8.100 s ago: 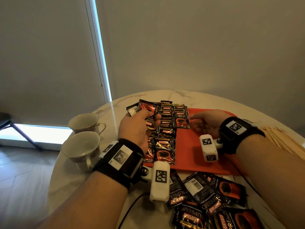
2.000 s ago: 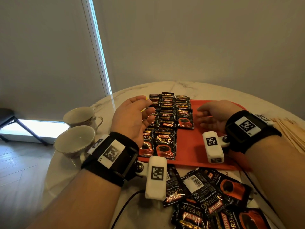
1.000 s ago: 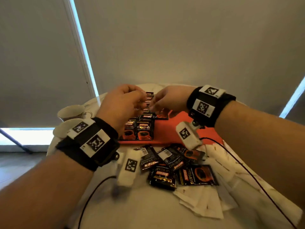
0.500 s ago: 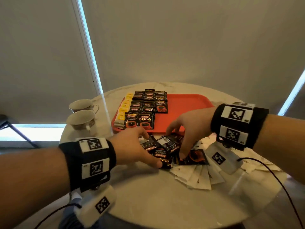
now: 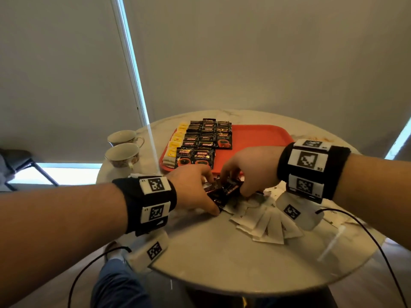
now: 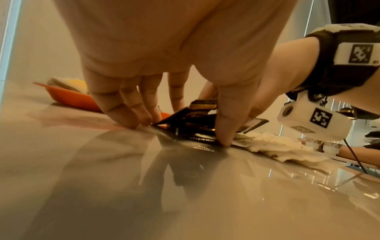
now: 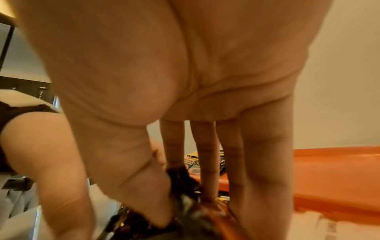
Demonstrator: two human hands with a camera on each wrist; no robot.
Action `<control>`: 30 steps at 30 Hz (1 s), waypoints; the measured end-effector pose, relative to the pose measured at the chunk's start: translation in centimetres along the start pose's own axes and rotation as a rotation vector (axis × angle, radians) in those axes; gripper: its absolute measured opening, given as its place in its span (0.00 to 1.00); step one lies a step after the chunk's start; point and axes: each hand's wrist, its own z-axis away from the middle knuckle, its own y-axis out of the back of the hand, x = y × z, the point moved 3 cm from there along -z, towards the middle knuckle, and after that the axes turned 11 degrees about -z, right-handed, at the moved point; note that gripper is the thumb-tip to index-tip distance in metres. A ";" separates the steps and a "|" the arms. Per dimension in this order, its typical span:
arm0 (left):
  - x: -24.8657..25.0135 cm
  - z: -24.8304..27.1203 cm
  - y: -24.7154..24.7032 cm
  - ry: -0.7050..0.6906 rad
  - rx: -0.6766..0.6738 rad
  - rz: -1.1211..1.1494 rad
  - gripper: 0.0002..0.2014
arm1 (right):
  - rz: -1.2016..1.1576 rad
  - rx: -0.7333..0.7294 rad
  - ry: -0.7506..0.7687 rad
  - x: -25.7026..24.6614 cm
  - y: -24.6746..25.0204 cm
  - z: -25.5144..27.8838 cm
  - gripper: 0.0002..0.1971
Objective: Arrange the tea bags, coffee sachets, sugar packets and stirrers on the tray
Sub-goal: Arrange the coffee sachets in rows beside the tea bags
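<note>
An orange tray (image 5: 255, 136) sits at the far side of the round marble table (image 5: 211, 258). Rows of black coffee sachets (image 5: 204, 141) cover its left part, with yellow tea bags (image 5: 175, 141) along its left edge. In front of the tray lies a loose pile of coffee sachets (image 5: 224, 191). My left hand (image 5: 200, 194) pinches the pile from the left, fingers and thumb (image 6: 224, 134) pressed to the tabletop around it (image 6: 197, 120). My right hand (image 5: 242, 176) grips the same pile from the right, its fingers (image 7: 207, 178) standing on the sachets (image 7: 180, 175).
White sugar packets (image 5: 262, 223) are fanned out on the table just right of the pile, under my right wrist. Two teacups (image 5: 122, 152) stand left of the tray. The tray's right half is bare. The table's near edge is close to my forearms.
Both hands left the tray and came down on the loose sachets. In the last half second they closed in and bunched the spread sachets into one pile.
</note>
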 end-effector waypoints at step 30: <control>-3.7 -2.5 3.0 0.059 0.355 0.719 0.12 | -1.055 0.378 0.054 1.7 1.5 -4.3 0.07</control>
